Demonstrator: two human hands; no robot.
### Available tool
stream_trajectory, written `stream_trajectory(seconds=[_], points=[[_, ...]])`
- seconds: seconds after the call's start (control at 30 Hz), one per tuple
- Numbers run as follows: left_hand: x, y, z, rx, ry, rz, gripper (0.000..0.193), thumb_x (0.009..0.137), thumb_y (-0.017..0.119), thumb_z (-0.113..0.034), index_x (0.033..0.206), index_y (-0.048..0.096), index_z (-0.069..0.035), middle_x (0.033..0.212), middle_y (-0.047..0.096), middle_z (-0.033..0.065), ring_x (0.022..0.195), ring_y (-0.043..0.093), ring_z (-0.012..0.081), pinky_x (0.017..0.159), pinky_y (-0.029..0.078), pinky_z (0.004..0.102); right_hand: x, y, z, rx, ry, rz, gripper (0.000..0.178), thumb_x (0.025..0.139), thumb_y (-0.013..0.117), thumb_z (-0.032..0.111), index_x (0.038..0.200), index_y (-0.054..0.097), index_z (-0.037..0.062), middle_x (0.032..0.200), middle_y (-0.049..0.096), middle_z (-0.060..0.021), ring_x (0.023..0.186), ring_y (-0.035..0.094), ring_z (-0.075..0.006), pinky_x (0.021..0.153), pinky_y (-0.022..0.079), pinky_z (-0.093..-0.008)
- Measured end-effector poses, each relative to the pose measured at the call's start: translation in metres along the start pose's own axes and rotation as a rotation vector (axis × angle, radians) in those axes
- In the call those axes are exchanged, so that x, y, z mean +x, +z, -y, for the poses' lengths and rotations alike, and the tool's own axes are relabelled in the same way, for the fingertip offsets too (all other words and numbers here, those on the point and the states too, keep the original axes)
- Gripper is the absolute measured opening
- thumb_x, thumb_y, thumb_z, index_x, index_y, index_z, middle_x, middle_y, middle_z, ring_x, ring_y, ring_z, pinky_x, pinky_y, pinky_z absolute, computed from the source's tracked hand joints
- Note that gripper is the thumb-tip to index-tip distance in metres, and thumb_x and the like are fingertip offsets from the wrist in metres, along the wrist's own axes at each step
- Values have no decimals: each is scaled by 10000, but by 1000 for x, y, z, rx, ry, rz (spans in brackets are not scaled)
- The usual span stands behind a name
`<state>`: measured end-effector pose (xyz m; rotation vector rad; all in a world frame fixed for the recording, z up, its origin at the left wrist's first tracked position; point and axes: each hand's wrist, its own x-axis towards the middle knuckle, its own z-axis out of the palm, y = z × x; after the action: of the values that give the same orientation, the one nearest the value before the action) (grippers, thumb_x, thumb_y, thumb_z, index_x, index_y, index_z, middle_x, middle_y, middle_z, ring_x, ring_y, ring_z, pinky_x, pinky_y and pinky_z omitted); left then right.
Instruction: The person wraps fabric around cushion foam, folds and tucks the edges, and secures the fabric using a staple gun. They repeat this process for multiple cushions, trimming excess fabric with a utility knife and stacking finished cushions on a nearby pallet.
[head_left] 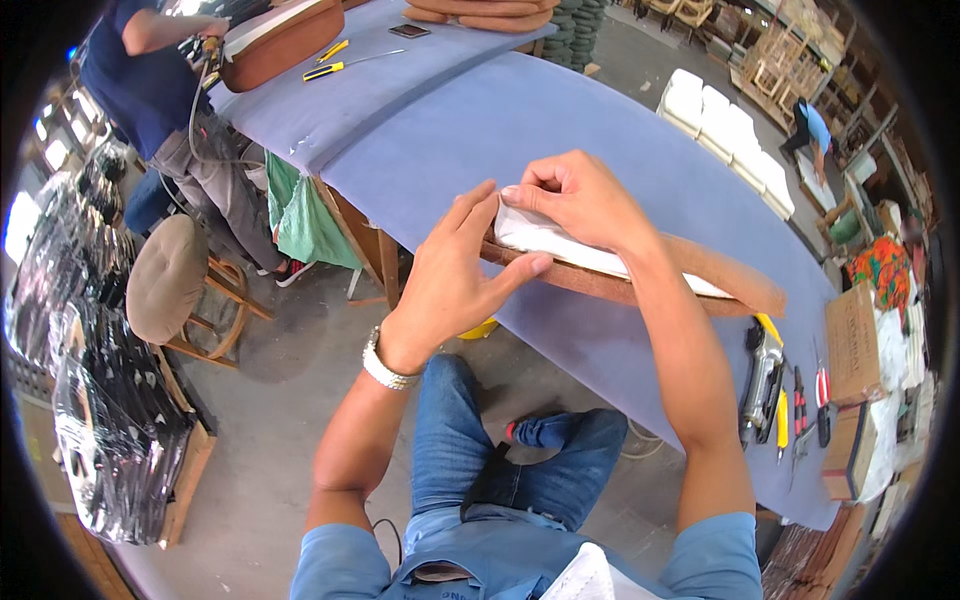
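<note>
A long, narrow brown cushion (590, 288) with a white inner layer (545, 238) showing along its top lies on the blue-covered table. My left hand (455, 265) cups its left end, fingers stretched along the end and thumb resting on the near brown edge. Above that same end, my right hand (580, 198) is closed, with thumb and index finger pinching the edge of the white layer. My right forearm crosses over the cushion and hides part of its middle. The underside of the cushion cannot be seen.
The blue table (480, 120) curves to the right, bearing a staple gun (763, 380), screwdrivers and pliers (822, 395). Across it, another person (165, 90) works on a brown cushion (285, 42). A round-cushioned stool (168, 280) and plastic-wrapped stacks (110, 430) stand left.
</note>
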<state>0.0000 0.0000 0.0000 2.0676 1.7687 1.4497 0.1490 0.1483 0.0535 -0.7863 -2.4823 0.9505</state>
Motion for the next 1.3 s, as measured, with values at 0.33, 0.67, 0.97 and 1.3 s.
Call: stream_trajectory(seconds=[0.33,0.67,0.97,1.3], points=[[1,5,-6,-71,-28,79,298,997,667,-289,1131,746,-36,1251,692,153,1110,677,395,1051,490,506,-52,16,9,86,-95,-226,211,951,726,214,1027,704,18,778,713,-59,665,625,-138,628,492,-315],[-57,66,84,-610,-351,-49,434,1132,416,-284,1293,645,49,1471,578,107,1244,575,195,1072,465,347,-75,108,-38,-431,-404,-297,650,661,900,334,1234,669,135,1142,669,-22,1036,613,-284,888,508,-439],[-49,54,92,-998,-516,160,808,1103,232,-581,1287,659,80,1569,465,127,1325,539,254,1108,449,372,-69,115,-47,-630,-450,-249,296,837,772,236,1102,709,119,990,690,-41,939,649,-276,815,542,-412],[-51,56,114,-954,-341,189,545,1078,428,-395,1443,577,-19,1637,374,140,1479,385,251,1204,326,387,-49,102,-27,-580,-54,-102,232,898,726,288,1108,773,201,867,748,-84,814,712,-308,720,551,-433]])
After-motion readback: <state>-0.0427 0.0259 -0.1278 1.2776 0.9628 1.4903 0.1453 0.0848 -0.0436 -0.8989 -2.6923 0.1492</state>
